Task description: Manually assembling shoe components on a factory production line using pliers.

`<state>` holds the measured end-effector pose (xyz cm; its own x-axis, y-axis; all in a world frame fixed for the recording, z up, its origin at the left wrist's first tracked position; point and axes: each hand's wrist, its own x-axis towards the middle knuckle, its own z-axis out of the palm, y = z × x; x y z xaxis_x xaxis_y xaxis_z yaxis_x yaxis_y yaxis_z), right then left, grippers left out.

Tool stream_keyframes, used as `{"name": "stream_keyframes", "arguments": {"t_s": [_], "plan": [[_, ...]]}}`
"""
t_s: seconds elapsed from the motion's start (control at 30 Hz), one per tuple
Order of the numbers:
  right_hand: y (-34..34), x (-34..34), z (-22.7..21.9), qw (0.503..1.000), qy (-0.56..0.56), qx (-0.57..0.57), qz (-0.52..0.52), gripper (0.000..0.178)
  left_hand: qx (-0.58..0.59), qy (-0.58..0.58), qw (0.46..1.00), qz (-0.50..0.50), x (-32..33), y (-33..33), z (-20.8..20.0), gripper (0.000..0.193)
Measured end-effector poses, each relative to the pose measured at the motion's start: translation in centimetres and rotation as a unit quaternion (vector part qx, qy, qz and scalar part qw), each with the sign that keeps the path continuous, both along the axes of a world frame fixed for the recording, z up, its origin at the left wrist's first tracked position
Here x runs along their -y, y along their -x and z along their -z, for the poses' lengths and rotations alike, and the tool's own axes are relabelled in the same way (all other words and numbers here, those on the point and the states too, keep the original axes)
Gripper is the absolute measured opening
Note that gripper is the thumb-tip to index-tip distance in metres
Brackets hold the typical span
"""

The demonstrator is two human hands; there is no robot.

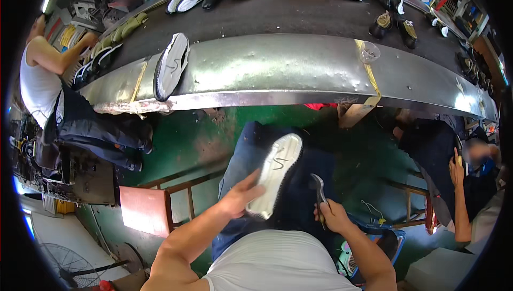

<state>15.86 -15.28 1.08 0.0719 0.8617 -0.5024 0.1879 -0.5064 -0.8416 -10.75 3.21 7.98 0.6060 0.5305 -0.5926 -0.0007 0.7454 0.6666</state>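
Note:
A shoe (279,171) is held bottom-up above my lap, its white underside marked with dark strokes and its edge dark and ridged. My left hand (243,195) is closed round its near end, the thumb lying on the white underside. To the right, apart from the shoe, my right hand (332,216) is wrapped round the handle of a metal hand tool with a curved head (319,184). That head points away from me; its exact kind is not clear. Another shoe (172,66) with a white underside leans on the metal bench edge ahead, left of centre.
A dark conveyor belt (299,18) crosses ahead behind a metal ledge (267,66), carrying several shoes. A clear cup (370,52) stands on the ledge. Co-workers sit left and right. A reddish-topped stool (143,211) is at left, a blue crate (398,243) at lower right.

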Motion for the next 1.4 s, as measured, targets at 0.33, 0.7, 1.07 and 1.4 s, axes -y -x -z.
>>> {"name": "stream_keyframes", "arguments": {"t_s": [0.33,0.7,1.07,1.4], "plan": [[-1.4,-2.2,2.2,0.97,0.05,-0.225,0.084,0.04,-0.046,-0.308,0.95,-0.02,-25.4,-8.8,-16.0,0.074],[-2.7,-3.7,1.0,0.95,0.093,-0.274,0.118,0.04,-0.618,-0.701,0.25,0.253,-44.5,-20.1,-7.9,0.043],[-2.6,-4.1,0.5,0.942,0.13,-0.291,0.106,0.04,-0.673,-0.395,0.625,0.041,-49.8,7.8,-13.3,0.054],[-0.8,-2.5,1.0,0.971,0.101,-0.198,0.087,0.044,0.052,-0.239,0.966,-0.081,-25.1,6.7,-9.8,0.036]]}}
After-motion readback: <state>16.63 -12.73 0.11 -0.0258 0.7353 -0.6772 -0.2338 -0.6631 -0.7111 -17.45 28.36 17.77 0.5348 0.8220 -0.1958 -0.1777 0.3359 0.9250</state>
